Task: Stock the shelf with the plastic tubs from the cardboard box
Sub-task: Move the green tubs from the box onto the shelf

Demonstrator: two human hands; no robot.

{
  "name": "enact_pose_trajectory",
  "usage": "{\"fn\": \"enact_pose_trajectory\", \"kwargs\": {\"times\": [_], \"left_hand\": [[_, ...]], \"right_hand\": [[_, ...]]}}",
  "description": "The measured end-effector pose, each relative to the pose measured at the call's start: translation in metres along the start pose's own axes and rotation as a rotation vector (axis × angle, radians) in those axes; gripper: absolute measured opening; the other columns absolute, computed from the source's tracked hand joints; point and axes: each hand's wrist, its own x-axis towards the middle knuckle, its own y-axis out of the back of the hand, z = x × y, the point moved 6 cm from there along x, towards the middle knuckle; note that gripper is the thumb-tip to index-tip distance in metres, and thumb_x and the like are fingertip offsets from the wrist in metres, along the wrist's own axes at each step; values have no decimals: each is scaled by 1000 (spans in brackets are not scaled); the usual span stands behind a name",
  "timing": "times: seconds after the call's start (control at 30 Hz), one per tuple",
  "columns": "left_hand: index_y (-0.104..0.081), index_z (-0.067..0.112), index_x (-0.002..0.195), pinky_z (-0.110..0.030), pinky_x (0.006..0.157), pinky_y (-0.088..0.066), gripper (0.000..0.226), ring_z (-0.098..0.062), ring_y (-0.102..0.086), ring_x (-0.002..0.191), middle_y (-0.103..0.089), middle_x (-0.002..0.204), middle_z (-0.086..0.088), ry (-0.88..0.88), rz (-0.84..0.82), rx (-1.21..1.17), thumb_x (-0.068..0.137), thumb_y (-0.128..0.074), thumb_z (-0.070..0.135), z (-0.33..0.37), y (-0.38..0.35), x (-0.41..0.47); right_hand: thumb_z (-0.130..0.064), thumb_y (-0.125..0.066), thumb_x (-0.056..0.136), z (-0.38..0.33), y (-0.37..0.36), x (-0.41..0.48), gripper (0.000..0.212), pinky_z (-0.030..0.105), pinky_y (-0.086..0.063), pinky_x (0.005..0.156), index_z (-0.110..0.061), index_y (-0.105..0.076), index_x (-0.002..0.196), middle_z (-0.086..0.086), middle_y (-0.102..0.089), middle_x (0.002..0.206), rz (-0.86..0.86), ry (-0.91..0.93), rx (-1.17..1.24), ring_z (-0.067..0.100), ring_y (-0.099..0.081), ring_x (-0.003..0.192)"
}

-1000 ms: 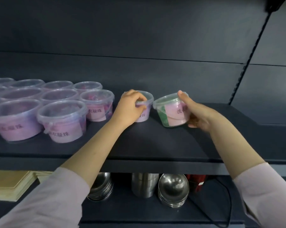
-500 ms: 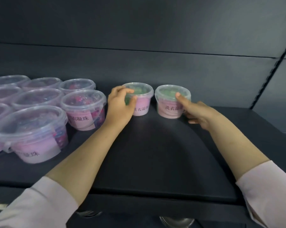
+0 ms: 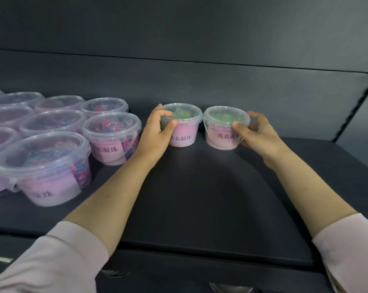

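Two small clear plastic tubs with green contents and pink labels stand side by side at the back of the dark shelf (image 3: 200, 197). My left hand (image 3: 157, 132) grips the left tub (image 3: 184, 127) from its left side, thumb on the front under the rim. My right hand (image 3: 256, 134) grips the right tub (image 3: 223, 132) from its right side, thumb on its front. Both tubs sit upright on the shelf, almost touching each other. The cardboard box is out of view.
Several larger clear tubs (image 3: 45, 168) with pink labels fill the left part of the shelf in rows, the nearest to my left hand being one tub (image 3: 112, 138). The shelf's back wall (image 3: 200, 85) rises right behind the two small tubs. Metal bowls (image 3: 229, 289) show below the shelf edge.
Both hands pushed the two small tubs back toward the rear wall and set the right one upright; the view has moved closer and further down onto the shelf.
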Motion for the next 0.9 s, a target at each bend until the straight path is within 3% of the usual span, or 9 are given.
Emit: {"fn": "enact_pose_trajectory", "kwargs": {"times": [0.1, 0.17, 0.23, 0.33, 0.5, 0.6, 0.67, 0.77, 0.9], "left_hand": [[-50, 23, 128, -18, 107, -16, 32, -12, -27, 140, -26, 157, -5, -2, 38, 116, 97, -54, 26, -1, 1, 0], [-46, 17, 135, -21, 108, -25, 41, -15, -35, 132, -36, 147, -7, -13, 87, 129, 96, -56, 25, 0, 3, -1], [-45, 14, 135, -15, 100, -30, 44, -13, -39, 127, -38, 139, -5, -1, 94, 101, 95, -57, 25, -1, 4, -1], [-41, 13, 137, -2, 93, -27, 44, -11, -37, 128, -36, 141, -4, 15, 68, 82, 96, -55, 25, -2, 2, -1], [-37, 14, 142, -26, 110, -30, 46, -14, -39, 133, -39, 146, -4, 49, 28, 24, 99, -50, 24, -5, 0, -1], [-32, 20, 145, -21, 106, -30, 46, -13, -41, 133, -41, 148, -2, 71, -19, 17, 101, -45, 28, -7, -1, -2], [-29, 20, 148, -20, 110, -22, 48, -16, -30, 141, -29, 156, -5, 63, -35, 69, 102, -42, 27, -5, -3, -2], [-38, 17, 145, -31, 116, -18, 44, -26, -20, 145, -16, 160, -9, -130, -3, 330, 101, -42, 14, 14, -5, -6], [-56, 16, 133, -46, 100, -41, 48, -32, -45, 122, -51, 140, -6, -413, 8, 692, 89, -48, 1, 32, -15, -12]], "right_hand": [[-43, -69, 86, -1, -3, -4, 49, 42, -49, 101, -35, -44, 127, -15, -57, 116, 29, 29, -11, 13, -58, 114], [-46, -69, 85, -1, -1, -5, 58, 40, -48, 102, -34, -43, 135, -7, -52, 129, 68, 36, -48, 15, -54, 117], [-48, -69, 84, -4, 4, -6, 63, 32, -43, 99, -34, -42, 139, 1, -45, 138, 119, 61, -134, 13, -49, 113], [-41, -71, 84, -12, 9, -5, 47, 27, -44, 90, -29, -56, 128, 5, -51, 134, 144, 138, -212, 15, -57, 99], [-33, -74, 84, -15, 10, -6, 30, 24, -43, 77, -22, -65, 112, 7, -58, 126, 161, 181, -238, 15, -59, 80], [-33, -73, 84, -17, 10, -7, 32, 25, -44, 79, -22, -65, 113, 6, -58, 126, 170, 188, -268, 17, -61, 85], [-34, -73, 84, -19, 11, -9, 34, 26, -45, 83, -22, -65, 115, 6, -56, 126, 176, 196, -306, 19, -61, 88], [-29, -73, 84, -30, 12, -15, 34, 23, -41, 94, -21, -67, 117, 2, -52, 126, 213, 328, -429, 11, -53, 99], [-17, -72, 84, -42, 5, -22, 18, 22, -36, 94, -15, -73, 102, 3, -64, 113, 191, 535, -524, 5, -47, 95]]}}
